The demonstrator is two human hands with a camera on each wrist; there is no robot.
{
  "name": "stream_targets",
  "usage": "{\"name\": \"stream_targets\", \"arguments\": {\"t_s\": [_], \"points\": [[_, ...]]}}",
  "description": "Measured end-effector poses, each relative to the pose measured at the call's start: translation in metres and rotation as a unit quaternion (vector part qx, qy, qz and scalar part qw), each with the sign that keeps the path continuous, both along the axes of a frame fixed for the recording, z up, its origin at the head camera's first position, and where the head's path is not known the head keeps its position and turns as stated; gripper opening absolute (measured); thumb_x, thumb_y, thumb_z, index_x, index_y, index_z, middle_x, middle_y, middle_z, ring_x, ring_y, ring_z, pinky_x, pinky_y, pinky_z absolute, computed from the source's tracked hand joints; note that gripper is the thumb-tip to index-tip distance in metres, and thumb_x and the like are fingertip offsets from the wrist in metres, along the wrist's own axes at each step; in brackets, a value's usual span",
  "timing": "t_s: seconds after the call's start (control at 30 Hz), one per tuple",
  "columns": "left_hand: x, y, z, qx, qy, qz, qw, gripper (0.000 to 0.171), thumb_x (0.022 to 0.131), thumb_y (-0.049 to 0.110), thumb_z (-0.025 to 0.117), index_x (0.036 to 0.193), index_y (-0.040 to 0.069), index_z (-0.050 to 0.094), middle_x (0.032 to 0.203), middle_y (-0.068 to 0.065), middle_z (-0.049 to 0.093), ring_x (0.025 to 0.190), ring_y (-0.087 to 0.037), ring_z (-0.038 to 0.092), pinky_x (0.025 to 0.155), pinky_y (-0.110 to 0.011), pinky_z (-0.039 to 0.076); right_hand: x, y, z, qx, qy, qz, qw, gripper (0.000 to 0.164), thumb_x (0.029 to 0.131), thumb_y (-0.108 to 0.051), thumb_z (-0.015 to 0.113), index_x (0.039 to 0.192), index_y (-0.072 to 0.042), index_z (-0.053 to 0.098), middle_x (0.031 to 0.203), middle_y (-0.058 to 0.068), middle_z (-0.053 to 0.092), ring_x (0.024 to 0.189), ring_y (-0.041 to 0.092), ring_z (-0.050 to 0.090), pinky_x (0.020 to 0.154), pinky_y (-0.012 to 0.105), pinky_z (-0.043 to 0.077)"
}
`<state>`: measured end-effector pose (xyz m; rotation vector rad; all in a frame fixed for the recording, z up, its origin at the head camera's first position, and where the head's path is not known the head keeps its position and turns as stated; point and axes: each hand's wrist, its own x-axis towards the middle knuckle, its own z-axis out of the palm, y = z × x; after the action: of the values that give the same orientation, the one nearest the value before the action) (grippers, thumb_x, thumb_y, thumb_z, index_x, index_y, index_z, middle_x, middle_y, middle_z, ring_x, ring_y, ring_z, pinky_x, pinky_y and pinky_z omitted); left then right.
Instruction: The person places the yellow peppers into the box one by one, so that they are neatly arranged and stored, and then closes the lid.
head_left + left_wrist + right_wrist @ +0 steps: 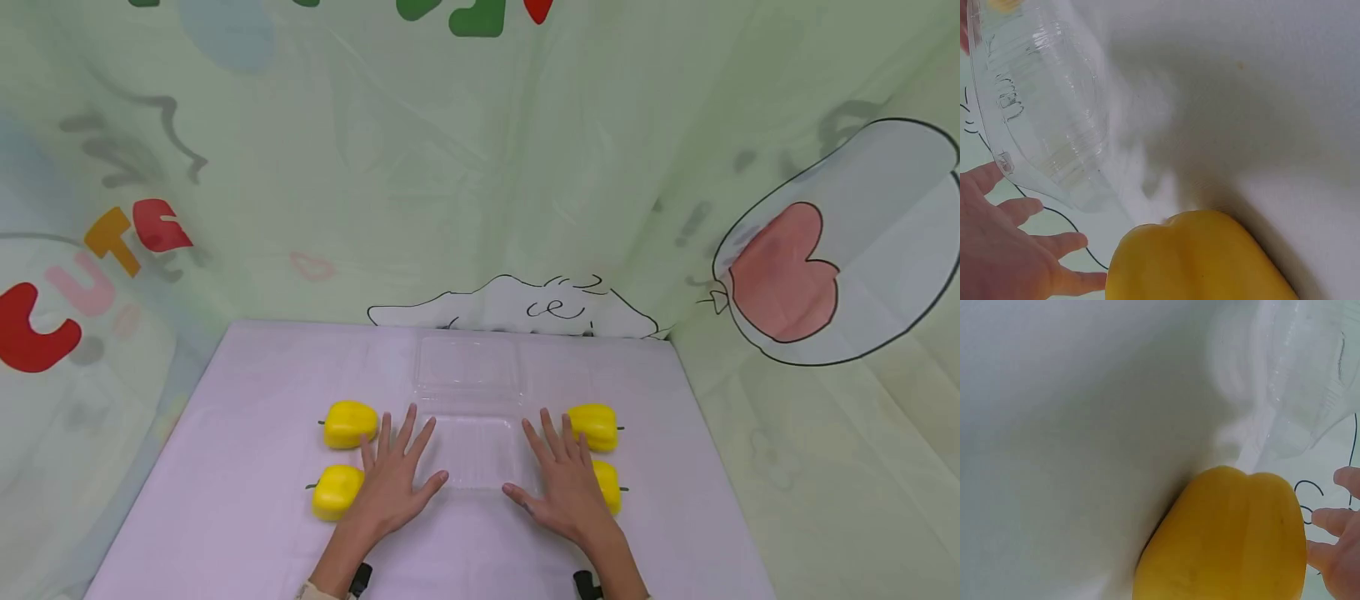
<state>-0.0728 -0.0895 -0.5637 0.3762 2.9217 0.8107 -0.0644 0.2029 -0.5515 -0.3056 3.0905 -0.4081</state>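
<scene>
Lilac tabletop (pixel 195 500); hands (pixel 393 492) (pixel 566 492) splayed near clear container (pixel 476 458); yellow peppers (pixel 350 426): stems (pixel 620 428) in head view only.

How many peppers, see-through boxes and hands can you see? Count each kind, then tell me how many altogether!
Yellow peppers: 4
Clear plastic box, open, lid and bottom counted together: 1
Hands, one left hand and one right hand: 2
Total: 7
</scene>
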Motion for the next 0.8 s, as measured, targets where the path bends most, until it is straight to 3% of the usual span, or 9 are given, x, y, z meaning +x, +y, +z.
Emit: {"name": "stream_targets", "arguments": {"t_s": [0.23,0.43,0.8], "points": [[0.001,0.001,-0.004,0.063,-0.046,0.007,0.9969,0.085,0.099,0.066,0.057,0.169,0.029,0.027,0.182,-0.007,-0.001,0.165,-0.052,0.003,0.124,-0.085,0.006,0.002,0.007,-0.002,-0.007,0.032,0.002,0.999,0.100,0.085,-0.063,0.077,0.167,-0.023,0.036,0.177,0.016,0.026,0.162,0.051,0.021,0.130,0.072,0.022],[0.001,0.000,-0.009,0.095,-0.073,0.019,0.9926,0.086,0.099,0.056,0.065,0.170,0.026,0.026,0.182,-0.008,-0.002,0.165,-0.051,0.006,0.128,-0.080,0.012,0.005,0.014,-0.004,-0.016,0.021,-0.006,1.000,0.100,0.087,-0.062,0.076,0.167,-0.020,0.034,0.177,0.017,0.023,0.162,0.051,0.018,0.130,0.072,0.020],[0.002,-0.004,-0.014,0.180,-0.102,0.034,0.9778,0.091,0.095,0.048,0.075,0.169,0.025,0.028,0.182,-0.004,-0.005,0.166,-0.044,0.011,0.124,-0.078,0.030,0.011,0.027,0.003,-0.026,0.044,-0.022,0.998,0.094,0.088,-0.056,0.077,0.163,-0.015,0.041,0.173,0.021,0.031,0.158,0.056,0.026,0.126,0.075,0.026]]}}
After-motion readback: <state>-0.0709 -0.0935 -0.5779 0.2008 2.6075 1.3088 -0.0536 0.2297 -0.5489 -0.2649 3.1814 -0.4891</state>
